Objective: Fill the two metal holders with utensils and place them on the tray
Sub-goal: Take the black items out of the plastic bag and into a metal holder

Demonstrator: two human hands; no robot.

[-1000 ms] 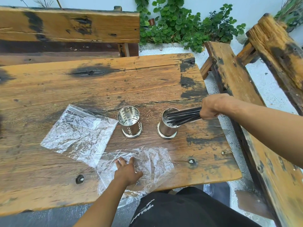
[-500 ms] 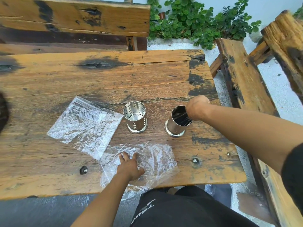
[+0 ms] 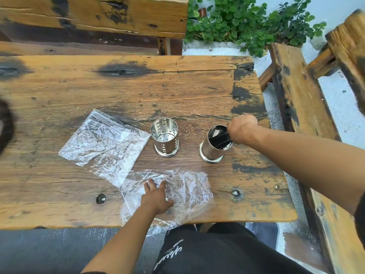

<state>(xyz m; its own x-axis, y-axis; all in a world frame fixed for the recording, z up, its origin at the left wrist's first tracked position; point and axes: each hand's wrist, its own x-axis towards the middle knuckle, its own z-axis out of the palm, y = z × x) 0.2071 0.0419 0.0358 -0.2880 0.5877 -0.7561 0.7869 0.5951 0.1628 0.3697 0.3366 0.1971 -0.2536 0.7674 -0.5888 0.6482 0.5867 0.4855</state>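
Observation:
Two perforated metal holders stand upright on the wooden table [image 3: 177, 91]. The left holder [image 3: 165, 137] is empty inside. The right holder [image 3: 212, 148] has a bundle of black utensils [image 3: 220, 137] going into its mouth. My right hand [image 3: 242, 129] is closed on the top of that bundle, right at the holder's rim. My left hand [image 3: 156, 196] lies flat, fingers spread, on a crumpled clear plastic bag [image 3: 185, 192] near the table's front edge. No tray is in view.
A second clear plastic bag [image 3: 102, 143] lies flat left of the holders. Wooden benches stand behind the table [image 3: 94, 14] and along its right side [image 3: 296, 99]. Green plants [image 3: 237, 24] grow at the back. A dark blurred shape [image 3: 5, 127] sits at the left edge.
My right hand swung the black utensils from lying across the right holder's rim to pointing down into it. The left hand stayed on the plastic bag. The view shifted slightly.

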